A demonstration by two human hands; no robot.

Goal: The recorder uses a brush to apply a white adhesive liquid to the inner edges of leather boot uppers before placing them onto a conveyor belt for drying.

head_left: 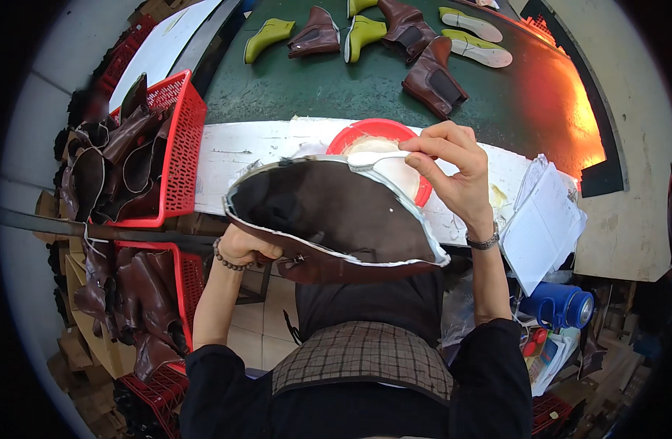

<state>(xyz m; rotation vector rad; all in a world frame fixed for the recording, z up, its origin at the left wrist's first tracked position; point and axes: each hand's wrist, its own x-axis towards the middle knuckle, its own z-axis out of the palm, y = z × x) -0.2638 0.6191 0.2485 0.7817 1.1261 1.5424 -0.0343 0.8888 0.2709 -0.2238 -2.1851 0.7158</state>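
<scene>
My left hand (248, 246), with a beaded bracelet at the wrist, grips a brown leather boot upper (329, 208) from its near left side. The upper's wide opening faces me, dark inside, and a white coating runs along its edge. Between the thumb and fingers of my right hand (453, 162) is a small white-headed brush (374, 158). Its head lies against the far edge of the upper. Just behind stands a red bowl (380, 124) holding a whitish paste, partly hidden by the brush and my right hand.
Brown boots (314, 33), lime-green boot-shaped forms (269, 40) and pale soles (476, 48) lie on the green table (277, 91). Red baskets (182, 146) of brown uppers stand at left. Papers (544, 219) and a blue flask (559, 305) are at right.
</scene>
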